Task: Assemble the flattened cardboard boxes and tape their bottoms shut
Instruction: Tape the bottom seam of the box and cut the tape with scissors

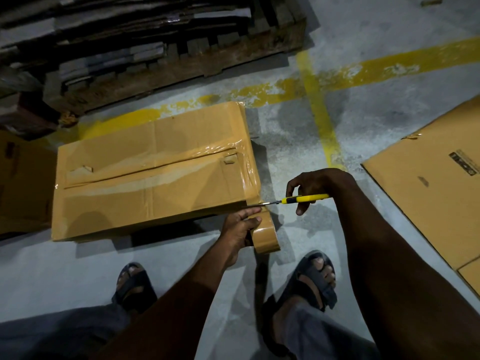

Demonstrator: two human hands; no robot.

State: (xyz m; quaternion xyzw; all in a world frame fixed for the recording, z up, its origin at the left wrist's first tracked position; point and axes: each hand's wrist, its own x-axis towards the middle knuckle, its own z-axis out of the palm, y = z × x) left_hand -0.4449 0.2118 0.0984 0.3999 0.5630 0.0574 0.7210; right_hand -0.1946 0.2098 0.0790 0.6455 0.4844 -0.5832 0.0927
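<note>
We see the assembled box (153,172) lying on the grey floor (285,141) at about 9 o'clock from the centre. Its bottom flaps are folded shut and clear tape (181,162) runs along the centre seam and wraps over the 3 o'clock end. At the box's 5 o'clock corner the left hand (239,229) grips the tape roll (266,236), fingers curled round it and one finger lying out toward the cut. The right hand (314,185) comes in from 3 o'clock with its fingers closed on a yellow utility knife (304,199), whose blade (262,203) sits at the strip between roll and box. We judge this to be the cut that frees the roll, so this box's bottom is nearly done. A flattened box (431,193) waits at 3 o'clock, and a pallet (181,63) of dark flattened sheets sits at 11 o'clock. The main hazard is the blade tip, which lies just beside the left fingers; a hard pull through slack tape could carry it into them. If the strip is not kept taut, the tape may stretch and tear raggedly, or the freed end may fold back and stick to itself. An angled stroke could also score the box corner.
</note>
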